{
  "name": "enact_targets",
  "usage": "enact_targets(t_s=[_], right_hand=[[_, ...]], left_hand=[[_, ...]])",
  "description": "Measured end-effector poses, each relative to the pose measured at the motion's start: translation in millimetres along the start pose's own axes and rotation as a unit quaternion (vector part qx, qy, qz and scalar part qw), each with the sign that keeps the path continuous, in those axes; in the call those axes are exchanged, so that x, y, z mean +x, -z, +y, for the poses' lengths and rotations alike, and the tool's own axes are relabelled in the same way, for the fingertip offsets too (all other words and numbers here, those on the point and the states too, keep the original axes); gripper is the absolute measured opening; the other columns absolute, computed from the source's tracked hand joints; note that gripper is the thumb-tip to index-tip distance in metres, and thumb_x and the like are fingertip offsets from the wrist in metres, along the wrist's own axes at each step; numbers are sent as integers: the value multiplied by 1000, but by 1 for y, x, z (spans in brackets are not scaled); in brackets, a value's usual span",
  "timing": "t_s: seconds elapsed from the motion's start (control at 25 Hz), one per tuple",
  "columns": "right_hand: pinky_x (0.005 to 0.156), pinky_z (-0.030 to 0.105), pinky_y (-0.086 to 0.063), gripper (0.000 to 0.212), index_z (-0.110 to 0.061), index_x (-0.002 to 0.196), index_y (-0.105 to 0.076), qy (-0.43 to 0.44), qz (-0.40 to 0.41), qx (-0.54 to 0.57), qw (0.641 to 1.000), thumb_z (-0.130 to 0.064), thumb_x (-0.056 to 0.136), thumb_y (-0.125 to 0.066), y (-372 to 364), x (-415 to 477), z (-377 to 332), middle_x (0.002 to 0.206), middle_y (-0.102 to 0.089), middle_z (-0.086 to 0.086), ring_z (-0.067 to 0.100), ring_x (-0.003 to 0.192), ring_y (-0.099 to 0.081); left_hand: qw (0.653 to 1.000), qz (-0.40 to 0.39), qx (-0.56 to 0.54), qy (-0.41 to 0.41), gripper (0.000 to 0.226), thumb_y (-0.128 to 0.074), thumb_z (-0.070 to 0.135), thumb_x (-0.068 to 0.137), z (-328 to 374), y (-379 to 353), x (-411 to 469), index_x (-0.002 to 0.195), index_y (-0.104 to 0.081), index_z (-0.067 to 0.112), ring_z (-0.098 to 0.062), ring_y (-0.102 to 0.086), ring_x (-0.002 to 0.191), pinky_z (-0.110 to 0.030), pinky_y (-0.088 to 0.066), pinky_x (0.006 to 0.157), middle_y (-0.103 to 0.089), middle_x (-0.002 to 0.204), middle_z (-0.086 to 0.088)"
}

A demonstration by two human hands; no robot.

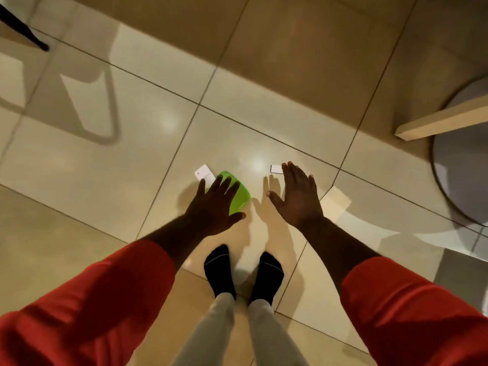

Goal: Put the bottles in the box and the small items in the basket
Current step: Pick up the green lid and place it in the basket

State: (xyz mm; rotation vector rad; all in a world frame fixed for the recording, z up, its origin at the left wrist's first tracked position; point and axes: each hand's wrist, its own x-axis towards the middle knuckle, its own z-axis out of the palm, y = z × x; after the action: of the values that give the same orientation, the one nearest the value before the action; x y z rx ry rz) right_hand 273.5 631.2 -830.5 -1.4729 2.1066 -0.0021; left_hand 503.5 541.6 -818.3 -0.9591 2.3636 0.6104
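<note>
Warm, yellowish indoor light falls on the glossy beige tiled floor [237, 83], which throws back two soft glare spots near the middle. Both outstretched hands cast pale double shadows on the tiles. The picture is soft with motion blur, worst at the red sleeves [87, 307], and wide-angle bending curves the edges.

The white card [204, 175] on the floor bears marks too blurred to read

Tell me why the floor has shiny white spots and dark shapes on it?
Head view: the glossy tiled floor mirrors lamps as a bright glare spot; a chair's shadow falls at left; the left hand and right hand cast shadows; edges look blurred.
</note>
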Motion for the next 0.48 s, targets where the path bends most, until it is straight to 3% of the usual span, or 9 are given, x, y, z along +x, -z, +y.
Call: enact_targets(t_s=[0.36, 0.48], right_hand=[[120, 48, -26, 63, -12, 157, -32, -19, -10, -14, 1000, -25, 99, -55, -140, 109, 73, 161, -34, 11, 28, 148, -31], [107, 43, -37, 55, -14, 151, -41, -41, 11, -29, 999, -17, 97, -51, -156, 126, 76, 147, -48, 10, 31, 133, -45]], left_hand=[[1000, -19, -11, -19, 89, -40, 69, 95, -1, -120, 152, 162, -9, 20, -28, -4, 157, -61, -12, 122, -12, 170, -8], [999, -33, -24, -14, 89, -41, 67, 95, -4, -128, 165, 162, -9, 18, -29, -4, 157, -61, -11, 122, -12, 169, -9]])
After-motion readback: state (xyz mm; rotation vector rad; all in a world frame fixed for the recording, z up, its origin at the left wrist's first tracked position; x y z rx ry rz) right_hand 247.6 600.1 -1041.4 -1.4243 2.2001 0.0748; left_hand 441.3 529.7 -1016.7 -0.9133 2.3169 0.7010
